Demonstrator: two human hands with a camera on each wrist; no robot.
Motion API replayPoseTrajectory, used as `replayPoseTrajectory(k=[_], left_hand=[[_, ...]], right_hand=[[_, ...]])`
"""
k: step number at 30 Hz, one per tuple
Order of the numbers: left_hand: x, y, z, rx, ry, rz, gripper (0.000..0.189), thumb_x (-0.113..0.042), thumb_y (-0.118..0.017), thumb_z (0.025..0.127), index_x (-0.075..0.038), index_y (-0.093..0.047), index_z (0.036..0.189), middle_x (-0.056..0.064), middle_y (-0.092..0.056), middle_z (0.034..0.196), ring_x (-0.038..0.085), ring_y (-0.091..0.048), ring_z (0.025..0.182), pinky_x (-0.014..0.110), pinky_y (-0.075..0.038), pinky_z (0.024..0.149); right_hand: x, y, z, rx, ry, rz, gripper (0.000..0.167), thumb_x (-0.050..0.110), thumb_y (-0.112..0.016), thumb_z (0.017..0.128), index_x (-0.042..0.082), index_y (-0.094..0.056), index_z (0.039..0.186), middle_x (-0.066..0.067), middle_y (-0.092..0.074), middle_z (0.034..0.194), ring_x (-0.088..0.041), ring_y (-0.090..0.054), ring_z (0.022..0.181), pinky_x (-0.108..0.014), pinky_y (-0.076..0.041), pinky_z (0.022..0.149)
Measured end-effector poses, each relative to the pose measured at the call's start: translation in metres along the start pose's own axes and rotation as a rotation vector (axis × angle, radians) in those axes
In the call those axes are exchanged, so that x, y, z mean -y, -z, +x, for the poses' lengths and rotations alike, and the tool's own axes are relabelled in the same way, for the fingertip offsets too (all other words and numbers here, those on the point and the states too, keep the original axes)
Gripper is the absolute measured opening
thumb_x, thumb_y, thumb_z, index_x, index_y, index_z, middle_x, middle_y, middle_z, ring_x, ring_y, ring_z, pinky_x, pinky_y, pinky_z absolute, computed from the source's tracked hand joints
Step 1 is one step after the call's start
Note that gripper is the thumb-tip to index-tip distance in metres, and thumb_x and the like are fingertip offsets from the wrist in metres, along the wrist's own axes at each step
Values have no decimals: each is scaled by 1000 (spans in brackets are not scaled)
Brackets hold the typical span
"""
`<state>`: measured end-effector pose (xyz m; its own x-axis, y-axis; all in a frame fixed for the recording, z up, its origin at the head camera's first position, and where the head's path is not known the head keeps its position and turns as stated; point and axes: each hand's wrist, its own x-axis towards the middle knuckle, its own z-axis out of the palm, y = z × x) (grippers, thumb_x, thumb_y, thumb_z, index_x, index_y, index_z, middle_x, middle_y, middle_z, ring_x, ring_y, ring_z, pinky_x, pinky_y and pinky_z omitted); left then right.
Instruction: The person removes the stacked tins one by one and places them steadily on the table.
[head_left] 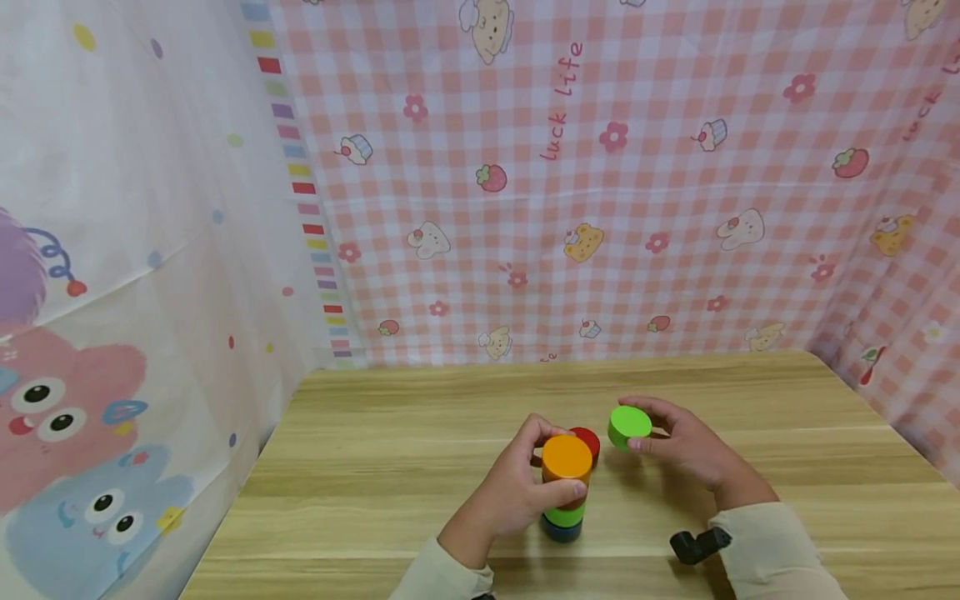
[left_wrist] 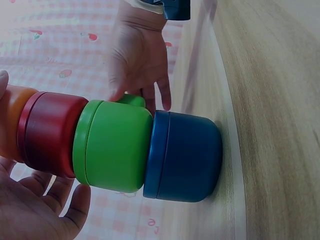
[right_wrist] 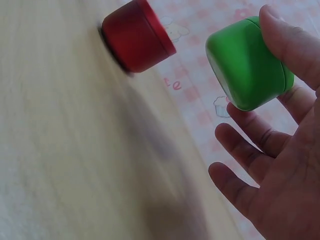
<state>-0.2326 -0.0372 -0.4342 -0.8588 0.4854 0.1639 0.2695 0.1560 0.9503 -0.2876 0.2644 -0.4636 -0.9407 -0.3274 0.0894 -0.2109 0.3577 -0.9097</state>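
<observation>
A red container [head_left: 588,438] stands behind the stack [left_wrist: 112,145].

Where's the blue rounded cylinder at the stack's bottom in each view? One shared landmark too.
Head: blue rounded cylinder low, just right of centre, under a green rounded cylinder.
Left wrist: blue rounded cylinder right of centre; the stack appears sideways in the picture.
Right wrist: not in it.
Shared landmark: the bare right hand, lower right in head, top centre in left wrist, right side in right wrist.

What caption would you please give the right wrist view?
Right grip holds green lidded container aloft; red lidded container stands on tabletop.
</observation>
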Motion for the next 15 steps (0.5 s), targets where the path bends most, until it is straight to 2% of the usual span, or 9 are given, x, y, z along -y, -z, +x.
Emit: replayPoseTrajectory(k=[4, 10, 15], left_hand=[[0, 0, 0, 1, 1, -3, 43, -26, -80, 92, -20, -52, 125, -7, -62, 128, 14, -55, 120, 45, -40, 106], [0, 0, 0, 2, 5, -6, 43, -26, -81, 92, -20, -52, 125, -8, -62, 128, 14, -55, 120, 45, -39, 106], [0, 0, 0, 2, 2, -4, 43, -26, -81, 92, -21, -52, 125, -8, -62, 128, 14, -55, 120, 45, -39, 106]], right_hand=[[-6, 0, 1, -4, -24, -12, 64, 22, -79, 96, 4, -53, 151, -21, -56, 150, -42, -53, 134, -41, -49, 102], [-11, -1, 2, -5, -37, -32, 65, 25, -79, 96, 4, -52, 152, -21, -54, 151, -43, -53, 134, -51, -48, 106], [-14, -3, 2, -8, -44, -48, 65, 24, -78, 96, 3, -52, 152, -22, -55, 151, -40, -56, 130, -46, -50, 104]])
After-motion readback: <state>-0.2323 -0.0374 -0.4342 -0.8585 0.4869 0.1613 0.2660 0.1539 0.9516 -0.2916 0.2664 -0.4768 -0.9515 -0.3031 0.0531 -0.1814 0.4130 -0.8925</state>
